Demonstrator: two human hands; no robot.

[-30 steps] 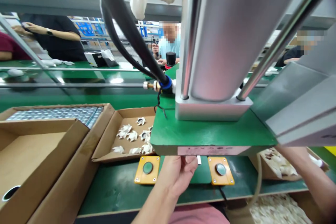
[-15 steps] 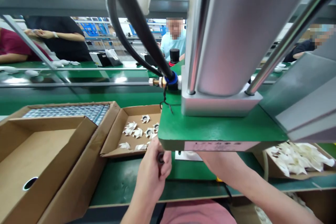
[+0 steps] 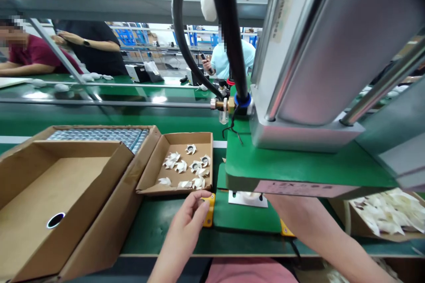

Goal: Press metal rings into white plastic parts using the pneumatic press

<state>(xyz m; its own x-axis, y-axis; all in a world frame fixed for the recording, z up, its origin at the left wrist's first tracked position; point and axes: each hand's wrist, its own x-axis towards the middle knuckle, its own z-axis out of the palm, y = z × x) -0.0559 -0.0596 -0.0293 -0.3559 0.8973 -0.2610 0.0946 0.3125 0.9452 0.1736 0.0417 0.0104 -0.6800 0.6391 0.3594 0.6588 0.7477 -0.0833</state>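
Note:
My left hand [image 3: 187, 219] is at a yellow switch box [image 3: 209, 216] on the left side of the green press base [image 3: 247, 219]. Its thumb and index finger are apart and curved around the box's near side, with nothing visible between them. My right arm [image 3: 308, 216] reaches under the green press head [image 3: 299, 170], which hides the hand and its fingers. Beneath the head, a white part [image 3: 249, 195] rests on a pale metal plate [image 3: 233, 199], partly covered. A second yellow box [image 3: 286, 229] shows beside my right forearm.
Left of the press, a shallow cardboard tray [image 3: 152, 177] holds several white bladed wheels. Beyond it stand a larger carton [image 3: 109, 225] with a dark ring [image 3: 56, 220] and rows of metallic rings [image 3: 99, 136]. White parts [image 3: 392, 212] fill a box at right. Co-workers sit across the line.
The dark ring-like piece in my left hand is no longer visible there. That hand has opened and moved down to the yellow box. The view has shifted left.

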